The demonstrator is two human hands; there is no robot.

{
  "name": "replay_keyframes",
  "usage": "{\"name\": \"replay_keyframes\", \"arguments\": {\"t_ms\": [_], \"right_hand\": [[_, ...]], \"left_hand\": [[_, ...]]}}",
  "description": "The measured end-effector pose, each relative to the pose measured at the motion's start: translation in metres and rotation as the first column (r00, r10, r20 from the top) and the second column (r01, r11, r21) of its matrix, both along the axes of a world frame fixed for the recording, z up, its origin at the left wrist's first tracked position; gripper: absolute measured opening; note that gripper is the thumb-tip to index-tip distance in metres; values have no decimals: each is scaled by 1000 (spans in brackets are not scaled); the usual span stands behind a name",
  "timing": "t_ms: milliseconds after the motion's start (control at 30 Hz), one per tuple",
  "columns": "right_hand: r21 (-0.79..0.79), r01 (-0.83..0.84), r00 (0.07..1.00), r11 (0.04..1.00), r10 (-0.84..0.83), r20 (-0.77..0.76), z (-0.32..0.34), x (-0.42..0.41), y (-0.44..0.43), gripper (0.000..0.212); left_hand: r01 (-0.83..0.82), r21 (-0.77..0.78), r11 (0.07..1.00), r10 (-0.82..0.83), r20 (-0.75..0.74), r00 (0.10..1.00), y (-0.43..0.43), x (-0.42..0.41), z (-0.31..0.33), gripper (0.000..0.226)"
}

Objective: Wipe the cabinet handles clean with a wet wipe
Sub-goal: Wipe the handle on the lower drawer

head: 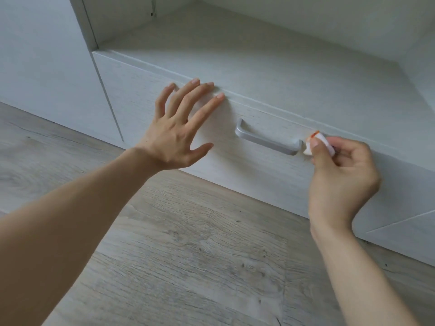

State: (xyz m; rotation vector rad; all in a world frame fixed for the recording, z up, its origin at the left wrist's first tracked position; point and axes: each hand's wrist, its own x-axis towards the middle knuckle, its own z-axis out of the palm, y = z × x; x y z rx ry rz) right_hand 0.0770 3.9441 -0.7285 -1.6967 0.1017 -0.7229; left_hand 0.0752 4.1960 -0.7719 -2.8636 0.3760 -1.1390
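Wiping hand, head view: the right hand (339, 175) was curled, its thumb and fingers pinching a small folded wet wipe (318, 142).
Wipe condition: it was a white wad with an orange-red mark on its upper edge. Most of it was covered by the thumb and fingers.
Wipe position: it sat just beside the right end of the handle (266, 140), against the drawer front (146, 107). Whether it touched the metal could not be determined.
Handle: a grey metal bar pull was mounted lengthwise across the upper part of the drawer front, with both ends bent in to the panel.
Left hand (179, 135): the fingers were straight and spread and grasped nothing. The fingertips reached the top edge of the drawer front, left of the handle and apart from it. Whether the palm pressed on the panel could not be told.
Cabinet: it was pale wood-grain, with an open compartment (259, 55) directly above the drawer and a plain side panel (47, 67) to the left.
Floor (188, 255): grey wood-effect planks ran under both arms up to the foot of the cabinet.
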Motion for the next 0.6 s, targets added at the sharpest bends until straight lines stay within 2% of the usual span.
{"name": "replay_keyframes", "arguments": {"t_ms": [133, 167, 300, 367, 467, 600], "right_hand": [[-229, -96, 995, 969, 86, -56, 8, -1, -3, 6], [-283, -129, 990, 951, 107, -91, 13, -6, -4, 11], [-388, -264, 961, 883, 207, -182, 55, -29, -6, 12], [-439, -335, 941, 834, 270, -205, 88, -36, -6, 10], [-497, -498, 867, 711, 392, -308, 153, -44, 1, 8], [-560, -703, 706, 437, 523, -478, 254, -46, 15, 10]], "left_hand": [[-52, -35, 998, 42, -240, 970, -11, -21, 23, 81], [-80, -39, 996, 64, -317, 946, -14, -29, 33, 81], [-170, -16, 985, 128, -588, 799, -27, -49, 80, 76], [-177, 61, 982, 170, -690, 704, -29, -56, 109, 74], [-202, 135, 970, 229, -787, 573, -33, -77, 165, 72], [-200, 165, 966, 238, -873, 425, -30, -110, 260, 70]]}}
